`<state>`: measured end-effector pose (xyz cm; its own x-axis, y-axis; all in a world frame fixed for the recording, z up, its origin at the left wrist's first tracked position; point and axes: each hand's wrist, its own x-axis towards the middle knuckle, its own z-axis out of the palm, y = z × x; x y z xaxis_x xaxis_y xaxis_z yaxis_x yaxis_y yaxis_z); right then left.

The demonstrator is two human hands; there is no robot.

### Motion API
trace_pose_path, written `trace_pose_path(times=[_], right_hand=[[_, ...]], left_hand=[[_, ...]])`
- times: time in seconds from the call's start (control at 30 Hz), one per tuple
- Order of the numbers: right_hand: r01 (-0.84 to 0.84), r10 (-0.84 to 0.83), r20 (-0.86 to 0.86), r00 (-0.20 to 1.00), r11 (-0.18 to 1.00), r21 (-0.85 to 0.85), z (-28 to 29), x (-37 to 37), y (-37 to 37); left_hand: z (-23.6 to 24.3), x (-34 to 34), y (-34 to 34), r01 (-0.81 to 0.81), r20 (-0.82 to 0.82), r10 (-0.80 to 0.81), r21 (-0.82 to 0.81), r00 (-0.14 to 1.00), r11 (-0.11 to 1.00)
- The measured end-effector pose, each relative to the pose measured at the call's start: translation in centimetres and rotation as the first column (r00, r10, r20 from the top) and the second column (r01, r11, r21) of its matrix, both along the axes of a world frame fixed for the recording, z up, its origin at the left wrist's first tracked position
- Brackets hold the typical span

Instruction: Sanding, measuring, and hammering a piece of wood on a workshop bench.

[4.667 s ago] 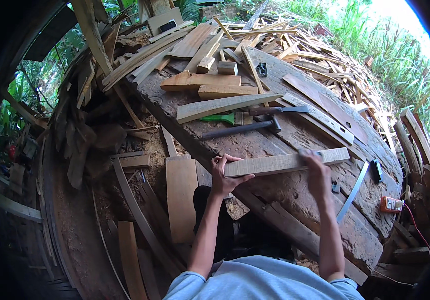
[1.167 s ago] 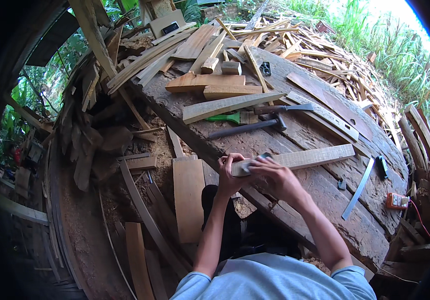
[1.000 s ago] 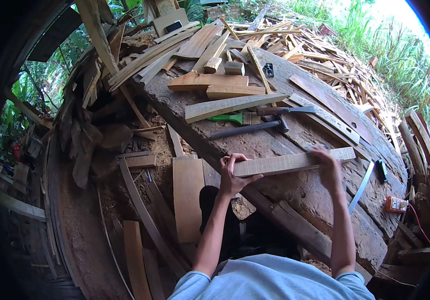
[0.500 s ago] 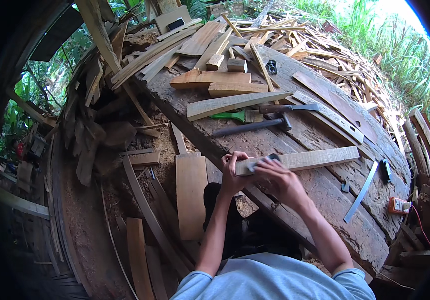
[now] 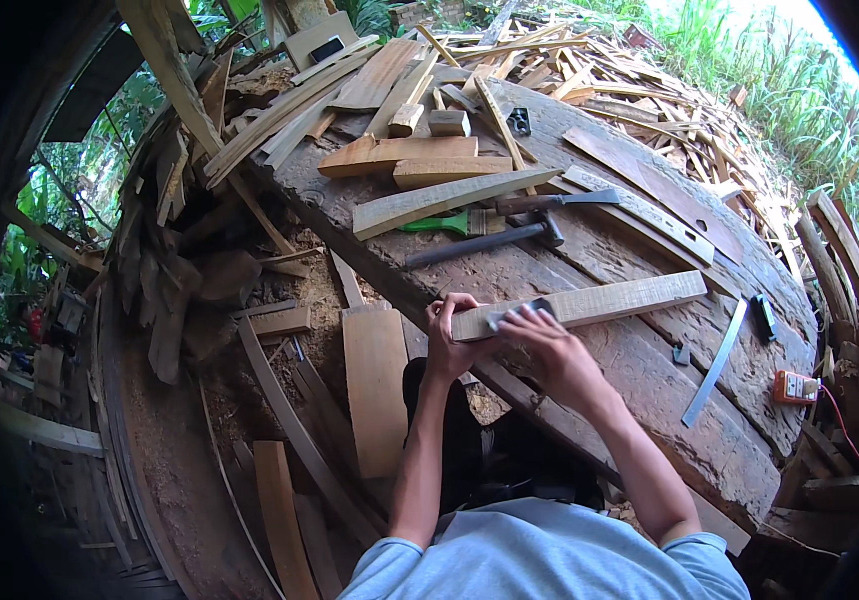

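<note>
A long, pale squared wooden bar lies slantwise over the near edge of the workbench. My left hand grips its near end, with fingers wrapped round the wood. On the bar's upper face, close to that end, my right hand presses a small dark grey pad. The fingers partly cover the pad, so its exact kind is unclear. Beyond the bar lie a hammer with a dark handle, a green-handled brush and a knife-like tool with a flat metal blade.
The rough plank workbench carries wood offcuts, a metal ruler, a black clamp-like piece and an orange power socket with a red cord. Scrap wood heaps up behind. A board stands left of my legs.
The whole view has shifted slightly, putting things a little farther left. My right hand and the pad sit slightly farther along the bar from its near end. My left hand keeps its grip.
</note>
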<state>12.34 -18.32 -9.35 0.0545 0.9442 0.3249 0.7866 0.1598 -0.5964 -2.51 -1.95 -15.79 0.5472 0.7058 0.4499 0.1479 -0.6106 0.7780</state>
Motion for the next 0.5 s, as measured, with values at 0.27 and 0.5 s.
trace_pose_path(times=[0.27, 0.5], right_hand=[[0.659, -0.655, -0.093, 0.75, 0.752, 0.013, 1.0, 12.1, -6.4], [0.324, -0.337, 0.06, 0.94, 0.932, 0.162, -0.3, 5.3, 0.0]], left_hand=[[-0.2, 0.0, 0.3, 0.021, 0.051, -0.024, 0.053, 0.998, 0.998], [-0.2, 0.1, 0.1, -0.01, 0.052, 0.007, 0.057, 0.999, 0.998]])
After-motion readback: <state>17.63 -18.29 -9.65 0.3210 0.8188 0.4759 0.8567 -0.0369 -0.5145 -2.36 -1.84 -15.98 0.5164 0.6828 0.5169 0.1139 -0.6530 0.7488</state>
